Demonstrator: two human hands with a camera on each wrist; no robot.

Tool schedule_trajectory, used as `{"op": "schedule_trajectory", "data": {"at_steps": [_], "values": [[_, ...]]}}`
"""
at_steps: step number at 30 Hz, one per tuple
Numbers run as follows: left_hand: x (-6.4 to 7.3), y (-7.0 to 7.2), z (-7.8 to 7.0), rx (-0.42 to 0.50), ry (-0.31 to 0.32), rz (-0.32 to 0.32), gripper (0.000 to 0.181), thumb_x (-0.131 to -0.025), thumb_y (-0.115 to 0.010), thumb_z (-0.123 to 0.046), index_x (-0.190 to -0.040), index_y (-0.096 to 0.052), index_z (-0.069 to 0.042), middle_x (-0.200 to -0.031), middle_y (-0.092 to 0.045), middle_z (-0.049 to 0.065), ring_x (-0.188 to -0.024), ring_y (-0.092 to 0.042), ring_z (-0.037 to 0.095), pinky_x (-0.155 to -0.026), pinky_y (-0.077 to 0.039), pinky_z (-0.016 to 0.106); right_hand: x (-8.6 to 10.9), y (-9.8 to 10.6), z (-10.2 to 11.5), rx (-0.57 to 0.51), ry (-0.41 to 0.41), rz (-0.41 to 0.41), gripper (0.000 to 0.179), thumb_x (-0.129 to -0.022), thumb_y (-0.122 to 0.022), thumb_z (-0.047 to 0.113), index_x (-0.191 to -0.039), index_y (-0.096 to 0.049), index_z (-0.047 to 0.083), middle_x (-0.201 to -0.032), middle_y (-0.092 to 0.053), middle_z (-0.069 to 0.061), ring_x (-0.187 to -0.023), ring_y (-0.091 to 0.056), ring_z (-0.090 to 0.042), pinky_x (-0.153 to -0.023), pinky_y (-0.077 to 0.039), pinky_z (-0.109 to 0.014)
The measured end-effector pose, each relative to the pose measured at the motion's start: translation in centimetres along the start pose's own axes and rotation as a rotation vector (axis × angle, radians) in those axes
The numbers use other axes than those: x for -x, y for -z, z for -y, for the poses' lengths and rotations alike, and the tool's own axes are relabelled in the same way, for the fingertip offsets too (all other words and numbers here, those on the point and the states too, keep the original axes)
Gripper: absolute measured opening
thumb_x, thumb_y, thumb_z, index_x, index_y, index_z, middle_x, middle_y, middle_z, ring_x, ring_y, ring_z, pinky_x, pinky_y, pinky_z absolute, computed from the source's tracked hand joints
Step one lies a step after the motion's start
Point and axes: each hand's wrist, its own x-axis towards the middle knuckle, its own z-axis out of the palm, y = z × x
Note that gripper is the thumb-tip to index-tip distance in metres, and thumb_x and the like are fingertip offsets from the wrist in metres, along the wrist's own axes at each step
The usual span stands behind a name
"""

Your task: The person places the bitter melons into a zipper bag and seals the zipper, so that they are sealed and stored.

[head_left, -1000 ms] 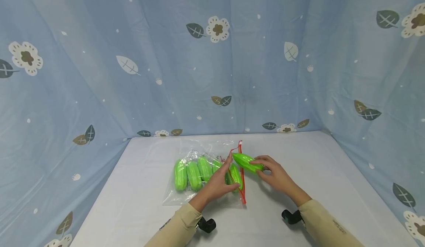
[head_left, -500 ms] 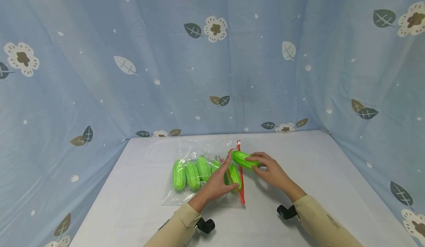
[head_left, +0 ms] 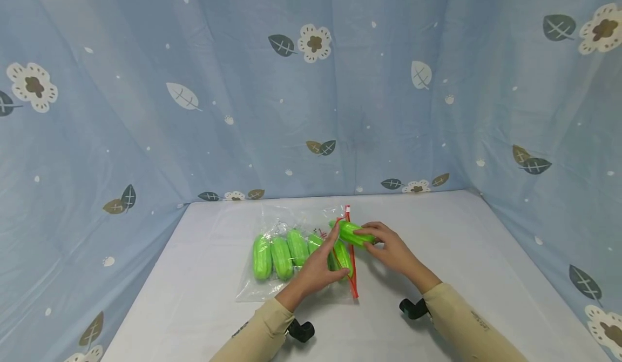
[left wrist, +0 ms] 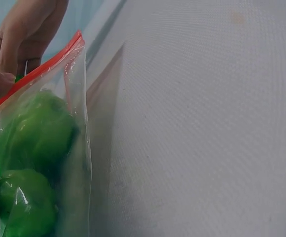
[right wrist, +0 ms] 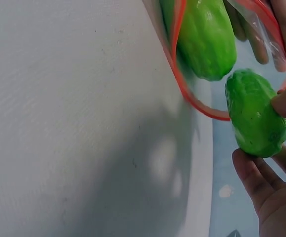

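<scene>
A clear zip bag (head_left: 311, 292) with a red zip edge lies at the middle of the table, several bright green, elongated, ridged vegetables (head_left: 262, 256) inside it. My left hand (head_left: 316, 267) is at its right end, thumb and fingers stretched wide apart against the red rim (right wrist: 202, 109), whose mouth gapes in the right wrist view. Between right thumb and fingers, my right hand (head_left: 393, 248) holds another green ridged vegetable (right wrist: 256, 113) by its near end. Its far end overlaps the bag's mouth. In the left wrist view, bagged vegetables (left wrist: 39, 128) show through the plastic.
The white-covered table (head_left: 194, 275) ends at a blue curtain (head_left: 272, 108) printed with leaves and flowers, which hangs behind and along both sides. Black wrist camera mounts (head_left: 301, 330) stick out below the sleeves.
My right hand has moved left with the green ridged vegetable, bringing its tip past the bag's red edge. The left hand and the bag have stayed nearly still.
</scene>
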Motion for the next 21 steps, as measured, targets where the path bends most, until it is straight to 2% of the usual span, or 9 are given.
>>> {"op": "schedule_trajectory", "data": {"at_steps": [8, 13, 21], "values": [[0.2, -0.3, 0.0, -0.016, -0.012, -0.007, 0.110, -0.088, -0.081, -0.030, -0.165, -0.003, -0.034, -0.169, -0.013, -0.006, -0.149, -0.032, 0.031, -0.115, -0.037, 0.054, -0.6, -1.0, 0.2, -0.019, 0.015, -0.040, 0.037, -0.096, -0.070, 0.008, -0.132, -0.069, 0.016, -0.134, -0.060, -0.011, -0.118, -0.062, -0.031, -0.088, -0.059, -0.046], [0.0, -0.4, 0.3, -0.006, -0.029, -0.007, 0.109, -0.089, -0.081, -0.028, -0.165, -0.004, -0.033, -0.169, -0.014, -0.006, -0.149, -0.031, 0.028, -0.115, -0.037, 0.051, -1.1, -2.0, 0.1, -0.066, -0.034, -0.076, 0.036, -0.096, -0.071, 0.010, -0.132, -0.066, 0.013, -0.134, -0.062, -0.010, -0.117, -0.062, -0.028, -0.089, -0.059, -0.043], [-0.1, -0.4, 0.3, -0.003, -0.033, -0.009, 0.109, -0.088, -0.081, -0.027, -0.165, -0.004, -0.032, -0.169, -0.014, -0.006, -0.150, -0.031, 0.028, -0.116, -0.037, 0.051, -1.7, -2.9, 0.3, -0.113, -0.111, -0.119, 0.040, -0.096, -0.072, 0.014, -0.133, -0.059, 0.006, -0.131, -0.064, -0.011, -0.113, -0.065, -0.029, -0.094, -0.057, -0.046]]}}
